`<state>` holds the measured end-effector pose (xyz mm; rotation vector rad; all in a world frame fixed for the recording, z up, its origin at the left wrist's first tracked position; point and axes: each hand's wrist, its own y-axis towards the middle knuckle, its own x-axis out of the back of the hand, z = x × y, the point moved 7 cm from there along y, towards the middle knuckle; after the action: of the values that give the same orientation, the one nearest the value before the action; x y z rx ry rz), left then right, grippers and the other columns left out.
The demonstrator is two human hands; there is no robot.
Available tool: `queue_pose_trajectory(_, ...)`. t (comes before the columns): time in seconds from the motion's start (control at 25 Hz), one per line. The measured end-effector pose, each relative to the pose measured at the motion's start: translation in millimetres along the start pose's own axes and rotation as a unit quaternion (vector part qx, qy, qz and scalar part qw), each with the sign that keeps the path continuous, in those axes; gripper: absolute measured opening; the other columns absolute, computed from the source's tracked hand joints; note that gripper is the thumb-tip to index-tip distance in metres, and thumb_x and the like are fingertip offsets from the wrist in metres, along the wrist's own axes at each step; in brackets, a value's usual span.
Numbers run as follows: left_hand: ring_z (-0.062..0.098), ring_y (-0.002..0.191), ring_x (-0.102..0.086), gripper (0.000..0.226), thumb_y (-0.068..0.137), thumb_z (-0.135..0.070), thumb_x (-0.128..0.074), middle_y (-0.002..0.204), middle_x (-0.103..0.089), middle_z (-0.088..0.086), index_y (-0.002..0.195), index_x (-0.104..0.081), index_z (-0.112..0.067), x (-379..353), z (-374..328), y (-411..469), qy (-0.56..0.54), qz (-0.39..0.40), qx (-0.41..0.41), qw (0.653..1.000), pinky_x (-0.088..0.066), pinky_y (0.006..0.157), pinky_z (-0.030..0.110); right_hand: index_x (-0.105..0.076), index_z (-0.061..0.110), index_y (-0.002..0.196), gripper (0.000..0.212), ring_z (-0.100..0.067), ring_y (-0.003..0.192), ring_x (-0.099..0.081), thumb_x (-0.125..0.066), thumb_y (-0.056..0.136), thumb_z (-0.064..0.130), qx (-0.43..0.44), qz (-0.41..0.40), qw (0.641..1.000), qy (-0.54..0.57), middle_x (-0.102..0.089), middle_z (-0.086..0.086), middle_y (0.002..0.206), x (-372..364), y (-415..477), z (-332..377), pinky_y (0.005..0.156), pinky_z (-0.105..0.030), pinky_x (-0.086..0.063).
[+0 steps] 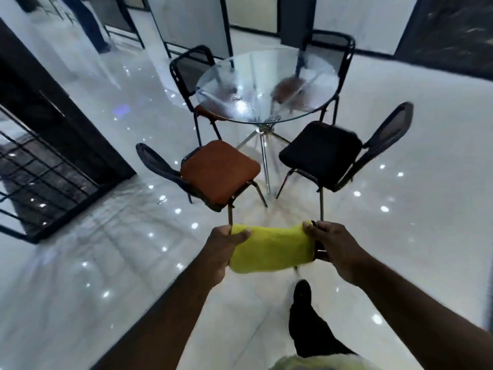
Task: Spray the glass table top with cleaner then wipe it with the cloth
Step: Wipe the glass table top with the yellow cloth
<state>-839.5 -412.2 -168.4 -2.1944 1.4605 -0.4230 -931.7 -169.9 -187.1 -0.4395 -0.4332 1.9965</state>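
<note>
A yellow cloth (270,248) is stretched between my two hands, low in the middle of the head view. My left hand (222,249) grips its left end and my right hand (333,249) grips its right end. The round glass table top (266,85) stands farther ahead on chrome legs, with droplets or a wet film across it. Both hands are well short of the table, on the near side of the two closest chairs. No spray bottle is in view.
Several chairs ring the table: an orange-seated one (218,169) near left, a black-seated one (322,153) near right, two more behind. A dark barred gate (40,166) stands at left. My leg and shoe (302,295) show on the glossy white floor.
</note>
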Motion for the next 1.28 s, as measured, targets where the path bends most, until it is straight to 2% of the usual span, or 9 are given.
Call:
queue_pose_trajectory(0.2, 0.029, 0.092, -0.068, 0.049, 0.073, -0.021, -0.094, 0.113, -0.069, 0.021, 0.105, -0.057, -0.021, 36, -42, 91, 0.071, -0.184, -0.003, 0.98, -0.061, 0.081, 0.044, -0.055, 0.017, 0.135, 0.065, -0.034, 0.102, -0.073, -0.084, 0.083, -0.008, -0.005, -0.007, 0.999, 0.037, -0.075, -0.025, 0.113, 13, 114, 32, 0.09, -0.045, -0.061)
queue_pose_trajectory(0.32, 0.016, 0.101, -0.062, 0.075, 0.064, -0.023, -0.095, 0.12, -0.066, 0.001, 0.127, -0.055, -0.024, 16, -101, 130, 0.336, -0.14, -0.124, 0.923, -0.052, 0.089, 0.031, -0.064, 0.03, 0.132, 0.075, -0.025, 0.102, -0.072, -0.089, 0.073, -0.01, 0.086, 0.045, 0.98, -0.172, -0.074, -0.005, 0.114, 10, 165, 87, 0.09, -0.039, -0.062)
queue_pose_trajectory(0.48, 0.034, 0.099, -0.064, 0.041, 0.075, -0.002, -0.082, 0.108, -0.064, 0.014, 0.114, -0.071, -0.008, -5, -164, 183, 0.468, -0.165, -0.251, 0.831, -0.042, 0.084, 0.021, -0.074, 0.029, 0.13, 0.061, -0.009, 0.098, -0.065, -0.094, 0.073, 0.015, 0.167, 0.02, 0.888, -0.429, -0.07, 0.009, 0.115, 28, 237, 158, 0.079, -0.013, -0.044)
queue_pose_trajectory(0.6, 0.028, 0.099, -0.064, 0.031, 0.075, -0.02, -0.081, 0.11, -0.057, 0.006, 0.104, -0.074, -0.013, 11, -192, 223, 0.405, -0.149, -0.26, 0.864, -0.058, 0.087, 0.042, -0.081, 0.033, 0.096, 0.031, -0.005, 0.078, -0.059, -0.097, 0.074, 0.018, 0.21, -0.01, 0.883, -0.42, -0.066, 0.009, 0.098, 46, 276, 200, 0.07, -0.01, -0.042)
queue_pose_trajectory(0.72, 0.024, 0.103, -0.069, 0.036, 0.088, -0.038, -0.076, 0.115, -0.069, 0.004, 0.118, -0.071, -0.02, 19, -219, 249, 0.132, -0.046, -0.155, 0.978, -0.061, 0.078, 0.063, -0.075, 0.012, 0.101, 0.02, -0.018, 0.093, -0.067, -0.086, 0.084, 0.007, 0.13, 0.089, 0.982, -0.105, -0.071, -0.006, 0.103, 49, 308, 222, 0.084, -0.026, -0.057)
queue_pose_trajectory(0.88, 0.03, 0.104, -0.074, 0.032, 0.109, -0.024, -0.046, 0.122, -0.073, 0.016, 0.132, -0.059, -0.006, -4, -273, 308, -0.16, 0.081, -0.091, 0.98, -0.062, 0.073, 0.044, -0.064, 0.011, 0.118, 0.022, -0.028, 0.096, -0.067, -0.071, 0.099, 0.02, 0.063, 0.102, 0.985, 0.121, -0.068, -0.011, 0.103, 11, 364, 270, 0.081, -0.043, -0.062)
queue_pose_trajectory(1.08, 0.025, 0.093, -0.071, 0.033, 0.101, -0.046, -0.061, 0.1, -0.075, 0.007, 0.117, -0.062, -0.017, 19, -326, 409, -0.119, -0.033, -0.153, 0.98, -0.062, 0.072, 0.044, -0.065, 0.013, 0.117, 0.03, -0.029, 0.101, -0.065, -0.076, 0.098, 0.033, 0.111, -0.1, 0.984, 0.094, -0.072, -0.016, 0.109, -22, 447, 325, 0.101, -0.07, -0.056)
queue_pose_trajectory(1.2, 0.025, 0.095, -0.064, 0.041, 0.097, -0.049, -0.056, 0.104, -0.065, 0.02, 0.115, -0.056, -0.012, 18, -374, 437, -0.054, -0.039, -0.292, 0.954, -0.056, 0.085, 0.055, -0.058, 0.025, 0.1, 0.02, 0.0, 0.08, -0.062, -0.069, 0.094, 0.04, 0.263, -0.156, 0.949, -0.08, -0.07, 0.017, 0.089, -75, 458, 366, 0.077, -0.041, -0.059)
queue_pose_trajectory(1.28, 0.028, 0.103, -0.066, 0.042, 0.1, -0.044, -0.059, 0.112, -0.067, 0.015, 0.126, -0.052, -0.011, 4, -383, 449, -0.102, -0.002, -0.288, 0.952, -0.057, 0.089, 0.049, -0.057, 0.028, 0.106, 0.02, 0.003, 0.08, -0.067, -0.064, 0.1, 0.047, 0.304, -0.1, 0.934, -0.156, -0.071, 0.027, 0.092, -122, 460, 373, 0.07, -0.024, -0.055)
